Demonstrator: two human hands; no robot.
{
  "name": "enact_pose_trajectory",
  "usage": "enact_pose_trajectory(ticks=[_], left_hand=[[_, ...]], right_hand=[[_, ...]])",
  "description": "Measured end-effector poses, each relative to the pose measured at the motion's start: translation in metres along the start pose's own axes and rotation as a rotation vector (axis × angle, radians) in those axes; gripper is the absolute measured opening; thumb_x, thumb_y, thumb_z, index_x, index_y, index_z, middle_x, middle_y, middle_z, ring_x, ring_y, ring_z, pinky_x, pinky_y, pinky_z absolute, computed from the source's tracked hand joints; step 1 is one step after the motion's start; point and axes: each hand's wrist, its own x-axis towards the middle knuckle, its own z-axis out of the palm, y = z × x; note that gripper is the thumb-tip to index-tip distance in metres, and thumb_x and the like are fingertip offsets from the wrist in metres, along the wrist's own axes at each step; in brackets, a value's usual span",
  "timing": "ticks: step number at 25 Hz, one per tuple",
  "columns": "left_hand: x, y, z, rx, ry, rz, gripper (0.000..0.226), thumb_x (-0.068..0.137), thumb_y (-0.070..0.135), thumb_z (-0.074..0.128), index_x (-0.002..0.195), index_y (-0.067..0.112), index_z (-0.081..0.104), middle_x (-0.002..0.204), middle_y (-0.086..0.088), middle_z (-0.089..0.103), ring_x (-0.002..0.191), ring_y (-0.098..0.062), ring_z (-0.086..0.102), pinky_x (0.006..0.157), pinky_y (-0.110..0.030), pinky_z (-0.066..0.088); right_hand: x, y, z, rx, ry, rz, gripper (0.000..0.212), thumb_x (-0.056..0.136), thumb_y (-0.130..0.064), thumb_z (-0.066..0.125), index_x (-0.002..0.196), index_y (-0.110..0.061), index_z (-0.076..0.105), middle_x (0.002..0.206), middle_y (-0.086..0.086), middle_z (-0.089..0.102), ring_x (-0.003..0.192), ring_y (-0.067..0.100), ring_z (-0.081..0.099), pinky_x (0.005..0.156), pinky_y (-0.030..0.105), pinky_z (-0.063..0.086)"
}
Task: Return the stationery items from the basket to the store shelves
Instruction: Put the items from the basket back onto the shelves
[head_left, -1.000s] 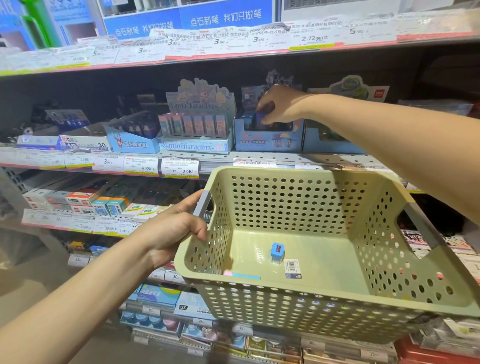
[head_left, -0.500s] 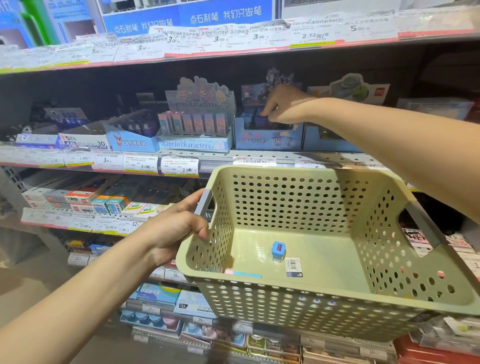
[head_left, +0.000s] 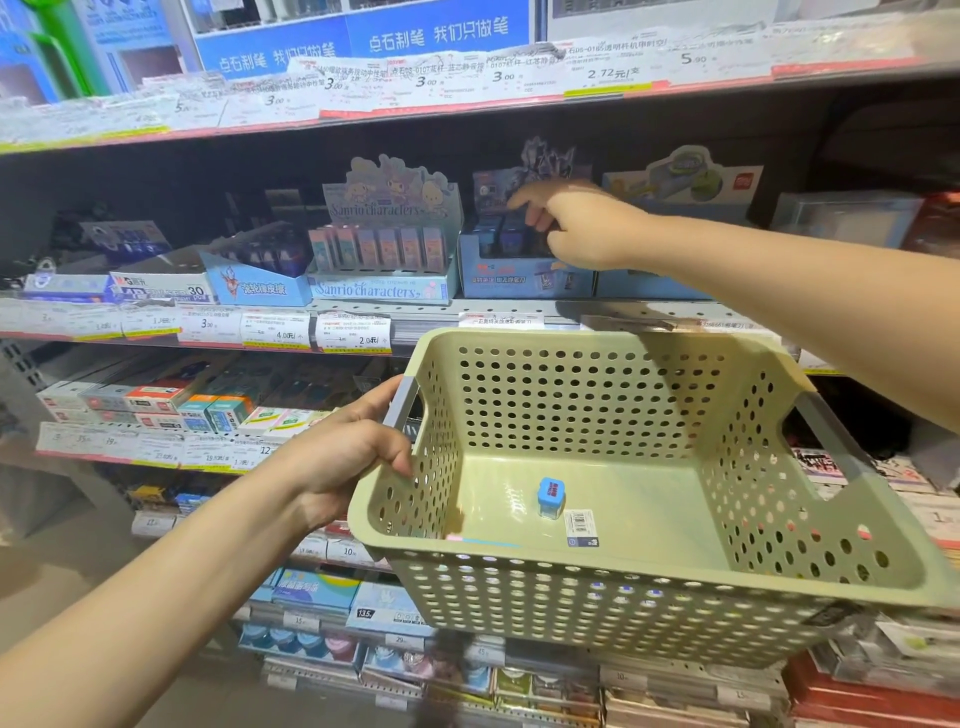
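from the head view, the left hand (head_left: 358, 457) grips the grey handle (head_left: 404, 404) of the green basket (head_left: 649, 571), while the right hand (head_left: 582, 228) reaches over a blue display box (head_left: 524, 275) on the shelf (head_left: 467, 319), index finger out and the others loosely curled; i cannot tell if it pinches anything. to do this well, i'd seat the item upright in its row, then draw the hand straight back without knocking the neighbours. inside the basket i count 1 small blue sharpener (head_left: 550, 498), standing beside 1 barcode sticker (head_left: 580, 526), plus 1 thin pink-and-blue strip (head_left: 483, 541) by the near wall.
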Motion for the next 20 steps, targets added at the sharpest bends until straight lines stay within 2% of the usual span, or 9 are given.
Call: enact_pose_trajectory(ticks=[3,5,6,8,10,13,16,20], left_hand=[[0.001,-0.001,0.000,0.006,0.008,0.004,0.079,0.067,-0.024,0.031,0.115,0.031,0.060,0.076,-0.012,0.062,0.050,-0.022,0.060,0.049,-0.033,0.053],[0.001,-0.002,-0.001,0.009,0.008,0.001,0.080,0.069,-0.025,0.027,0.116,0.030,0.060,0.074,-0.012,0.062,0.050,-0.022,0.060,0.048,-0.032,0.053],[0.001,-0.002,0.000,0.010,0.008,-0.001,0.079,0.069,-0.025,0.027,0.116,0.030,0.060,0.072,-0.012,0.063,0.050,-0.023,0.060,0.048,-0.033,0.053],[0.000,-0.003,0.000,0.009,0.013,-0.003,0.079,0.069,-0.024,0.027,0.115,0.030,0.060,0.065,-0.010,0.063,0.048,-0.023,0.059,0.048,-0.032,0.053],[-0.002,-0.003,0.002,0.013,0.012,0.001,0.078,0.070,-0.024,0.026,0.113,0.031,0.060,0.059,-0.009,0.062,0.046,-0.022,0.058,0.046,-0.031,0.052],[-0.005,-0.002,0.004,0.017,0.011,0.009,0.077,0.070,-0.025,0.026,0.109,0.031,0.061,0.058,-0.009,0.062,0.045,-0.021,0.058,0.045,-0.031,0.051],[-0.007,-0.003,0.004,0.012,0.009,0.012,0.077,0.069,-0.025,0.026,0.107,0.031,0.062,0.070,-0.013,0.063,0.048,-0.023,0.060,0.050,-0.034,0.052],[-0.009,-0.004,0.004,0.008,0.022,0.005,0.079,0.068,-0.025,0.027,0.109,0.032,0.063,0.081,-0.017,0.063,0.055,-0.027,0.061,0.055,-0.038,0.053]], right_hand=[[-0.029,-0.017,-0.002,0.031,0.063,-0.145,0.038,0.084,0.001,0.044,0.114,-0.011,0.062,0.105,0.001,0.061,0.092,0.014,0.055,0.080,0.025,0.044],[-0.051,-0.027,0.002,0.050,-0.029,-0.193,0.028,0.083,-0.002,0.048,0.097,-0.011,0.069,0.088,-0.007,0.063,0.077,0.003,0.057,0.071,0.018,0.046],[-0.062,-0.030,0.007,0.055,-0.104,-0.209,0.024,0.082,-0.004,0.049,0.090,-0.011,0.071,0.078,-0.011,0.063,0.068,-0.002,0.057,0.066,0.010,0.045],[-0.077,-0.035,0.022,0.031,-0.278,-0.244,0.019,0.082,-0.006,0.053,0.083,-0.010,0.071,0.067,-0.015,0.059,0.056,-0.008,0.054,0.056,0.002,0.039],[-0.085,-0.037,0.040,-0.034,-0.462,-0.275,0.016,0.082,-0.008,0.056,0.089,-0.011,0.070,0.076,-0.009,0.064,0.061,-0.004,0.054,0.054,0.003,0.039],[-0.090,-0.036,0.068,-0.199,-0.666,-0.366,0.030,0.080,-0.015,0.064,0.110,-0.016,0.063,0.105,-0.003,0.061,0.089,0.015,0.061,0.064,0.020,0.038],[-0.095,-0.035,0.090,-0.370,-0.747,-0.439,0.047,0.078,-0.019,0.069,0.123,-0.020,0.055,0.124,0.000,0.053,0.106,0.021,0.057,0.070,0.023,0.037],[-0.102,-0.036,0.106,-0.467,-0.773,-0.501,0.044,0.079,-0.016,0.066,0.121,-0.021,0.056,0.121,0.001,0.054,0.105,0.023,0.057,0.067,0.027,0.039]])
